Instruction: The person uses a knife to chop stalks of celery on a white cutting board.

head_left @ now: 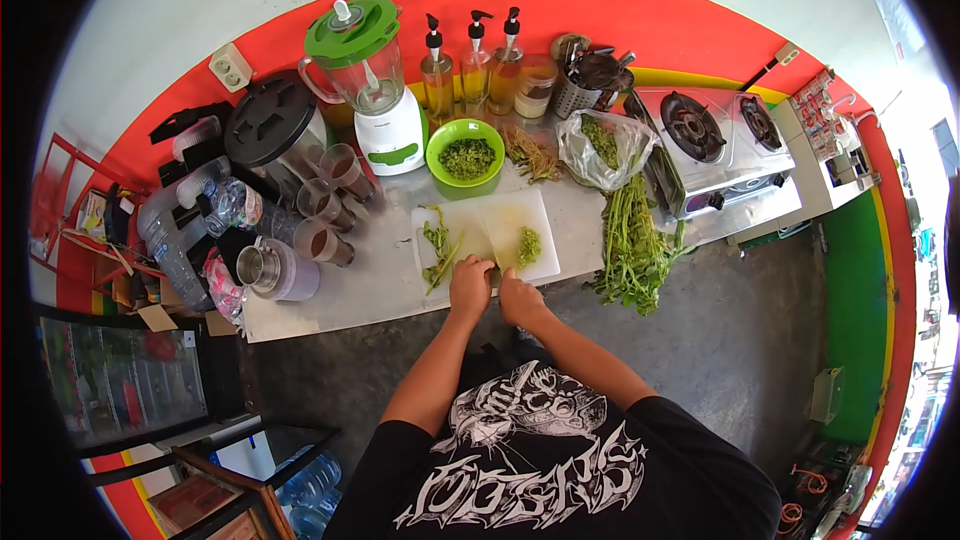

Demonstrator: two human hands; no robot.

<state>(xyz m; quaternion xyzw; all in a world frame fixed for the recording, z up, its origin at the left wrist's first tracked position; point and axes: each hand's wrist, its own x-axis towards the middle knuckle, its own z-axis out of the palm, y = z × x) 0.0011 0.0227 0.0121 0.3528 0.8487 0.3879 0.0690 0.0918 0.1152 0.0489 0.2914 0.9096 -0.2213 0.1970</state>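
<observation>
My left hand (470, 288) is closed at the near edge of a white cutting board (425, 245), its fingers curled beside the knife. Next to it, my right hand (522, 300) is wrapped round the handle of a knife, whose pale blade (490, 240) lies across the board and is hard to make out against it. Left of the blade are uncut green stalks with leaves (437, 250). A small heap of chopped greens (529, 245) sits right of it. Behind the board, a green bowl (433, 162) holds more chopped greens (466, 158).
A blender (390, 130), pump bottles (437, 80) and a utensil holder (575, 98) line the wall. Tumblers (322, 240) and a lilac flask (295, 275) stand left. Leafy stalks (632, 250) overhang the table's front edge, beside a plastic bag (605, 165) and a gas stove (690, 175).
</observation>
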